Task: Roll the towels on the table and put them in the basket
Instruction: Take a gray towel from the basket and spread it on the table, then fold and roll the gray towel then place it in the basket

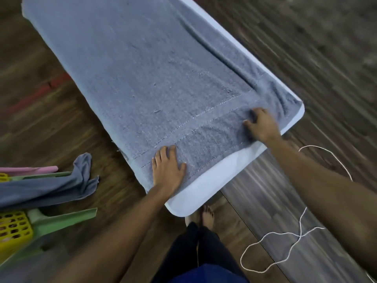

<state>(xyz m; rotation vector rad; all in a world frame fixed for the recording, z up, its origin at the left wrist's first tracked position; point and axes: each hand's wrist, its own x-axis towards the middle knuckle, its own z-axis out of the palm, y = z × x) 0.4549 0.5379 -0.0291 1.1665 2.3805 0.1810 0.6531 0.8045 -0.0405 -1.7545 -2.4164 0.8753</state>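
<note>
A grey-blue towel point(142, 78) lies spread over the white table point(195, 193); the left hand point(168, 170) presses flat on its near hem; the right hand point(262, 125), fingers curled, grips bunched towel near the corner; a yellow basket point(14, 227) stands lower left.

So the towel point(142, 68) is spread over nearly the whole table point(204, 193), with just a strip of tabletop left at the near end. Left hand point(168, 170) lies flat on the towel's near-left corner, and right hand point(262, 125) pinches its near-right part. Basket point(14, 227) sits low at the near left, with another towel point(44, 188) draped just beyond it. Cord point(285, 242) lies on the floor, near right.
</note>
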